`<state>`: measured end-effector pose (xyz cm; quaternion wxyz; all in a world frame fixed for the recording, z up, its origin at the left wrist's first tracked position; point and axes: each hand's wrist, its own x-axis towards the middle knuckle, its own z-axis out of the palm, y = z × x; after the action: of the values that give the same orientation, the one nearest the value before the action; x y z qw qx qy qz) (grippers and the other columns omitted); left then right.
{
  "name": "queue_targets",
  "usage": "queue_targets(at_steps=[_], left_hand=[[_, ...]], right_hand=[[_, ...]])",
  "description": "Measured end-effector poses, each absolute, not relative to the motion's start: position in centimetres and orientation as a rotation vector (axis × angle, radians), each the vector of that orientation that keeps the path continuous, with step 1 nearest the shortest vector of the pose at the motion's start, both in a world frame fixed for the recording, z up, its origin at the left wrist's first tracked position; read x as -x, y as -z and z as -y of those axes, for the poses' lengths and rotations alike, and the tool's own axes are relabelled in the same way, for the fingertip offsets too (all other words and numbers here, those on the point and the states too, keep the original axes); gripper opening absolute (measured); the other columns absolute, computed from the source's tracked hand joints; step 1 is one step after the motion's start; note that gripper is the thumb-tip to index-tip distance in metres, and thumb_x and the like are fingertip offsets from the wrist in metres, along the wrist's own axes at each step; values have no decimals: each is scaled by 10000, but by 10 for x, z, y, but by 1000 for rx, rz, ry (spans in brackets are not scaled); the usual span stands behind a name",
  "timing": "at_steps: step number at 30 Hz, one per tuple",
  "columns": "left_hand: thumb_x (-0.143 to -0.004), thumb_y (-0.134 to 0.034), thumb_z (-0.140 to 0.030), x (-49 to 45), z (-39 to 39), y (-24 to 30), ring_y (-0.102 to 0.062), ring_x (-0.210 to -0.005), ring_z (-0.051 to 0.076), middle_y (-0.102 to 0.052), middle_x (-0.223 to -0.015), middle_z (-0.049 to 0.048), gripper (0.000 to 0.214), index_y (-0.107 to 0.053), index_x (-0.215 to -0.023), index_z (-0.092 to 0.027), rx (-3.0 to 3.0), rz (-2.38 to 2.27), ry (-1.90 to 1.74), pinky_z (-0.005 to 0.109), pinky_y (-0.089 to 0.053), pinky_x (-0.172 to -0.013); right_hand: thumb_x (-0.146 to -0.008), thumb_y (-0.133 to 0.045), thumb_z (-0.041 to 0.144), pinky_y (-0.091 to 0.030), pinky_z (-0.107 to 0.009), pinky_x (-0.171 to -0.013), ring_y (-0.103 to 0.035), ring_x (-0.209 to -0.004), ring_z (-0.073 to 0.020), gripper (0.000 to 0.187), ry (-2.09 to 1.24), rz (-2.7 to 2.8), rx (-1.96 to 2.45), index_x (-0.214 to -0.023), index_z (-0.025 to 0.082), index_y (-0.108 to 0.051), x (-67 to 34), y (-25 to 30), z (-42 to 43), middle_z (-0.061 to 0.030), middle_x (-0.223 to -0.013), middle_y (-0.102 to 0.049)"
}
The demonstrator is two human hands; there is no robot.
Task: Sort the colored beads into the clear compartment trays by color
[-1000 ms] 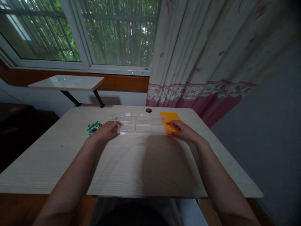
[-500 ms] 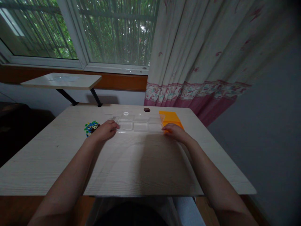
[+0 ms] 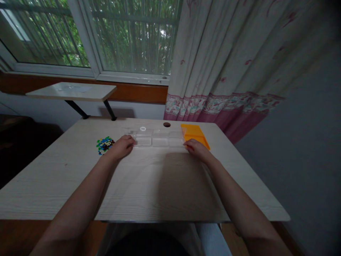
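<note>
A clear plastic tray with several square compartments lies across the far middle of the desk. My left hand is closed on its left end, the fingers curled at the edge. At the opposite end my right hand pinches the near right corner. Just left of my left hand is a small heap of blue, green, white and dark plastic pieces. Behind my right hand sits a yellow-orange plastic tray, partly overlapped by the clear one. Whether the clear tray rests fully on the desk is hard to tell.
The pale wooden desk has a round cable hole near its back edge. A raised shelf on black legs stands at the back left. Beyond are a window and a floral curtain.
The clear tray's near edge has shifted slightly away from me, and its right end laps the yellow-orange tray a little less. Both hands keep their hold. The view has moved slightly.
</note>
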<state>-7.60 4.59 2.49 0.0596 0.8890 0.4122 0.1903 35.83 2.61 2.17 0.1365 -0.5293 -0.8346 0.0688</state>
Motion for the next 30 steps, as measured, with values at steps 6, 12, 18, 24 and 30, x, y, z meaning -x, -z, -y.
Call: queue_targets(at_steps=[6,12,18,24,30], left_hand=[[-829,-449,-140,72,-45,-23,-529,-996,248,-588,-969,98,228,-646,-939,-174,-2700,-1280,-616,389,-459,-919],[-821,-459,-151,70,-44,-21,-531,-993,255,-593,-965,102,224,-649,-938,-178,-2684,-1294,-643,406,-453,-931],[-813,-534,-244,80,-39,-33,-567,-1037,261,-619,-1055,110,379,-587,-1182,-173,-2558,-1326,-584,410,-461,-947],[-864,-531,-491,147,-45,-63,-592,-1132,237,-610,-1266,107,566,-500,-1343,-190,-2142,-1435,-924,387,-471,-989],[-894,-337,-686,203,-71,-35,-527,-1249,265,-604,-1320,130,698,-635,-1215,-142,-2091,-1687,-952,428,-349,-1128]], right_hand=[[-860,-522,115,-481,-372,-979,-609,-1060,-213,346,-172,2329,1497,-1176,182,-646,-358,-14,-26,-118,-1132,-641],[-866,-510,123,-483,-367,-980,-599,-1075,-216,352,-194,2327,1509,-1188,183,-638,-358,-13,-25,-113,-1141,-621],[-868,-512,129,-475,-374,-992,-598,-1084,-219,373,-224,2325,1516,-1222,178,-619,-358,-16,-24,-119,-1144,-613],[-857,-584,207,-465,-395,-1002,-597,-1086,-232,401,-251,2329,1485,-1257,183,-601,-361,-16,-24,-124,-1147,-618],[-841,-593,201,-483,-381,-974,-608,-1035,-222,395,-265,2314,1455,-1235,187,-618,-360,-16,-23,-114,-1117,-609]])
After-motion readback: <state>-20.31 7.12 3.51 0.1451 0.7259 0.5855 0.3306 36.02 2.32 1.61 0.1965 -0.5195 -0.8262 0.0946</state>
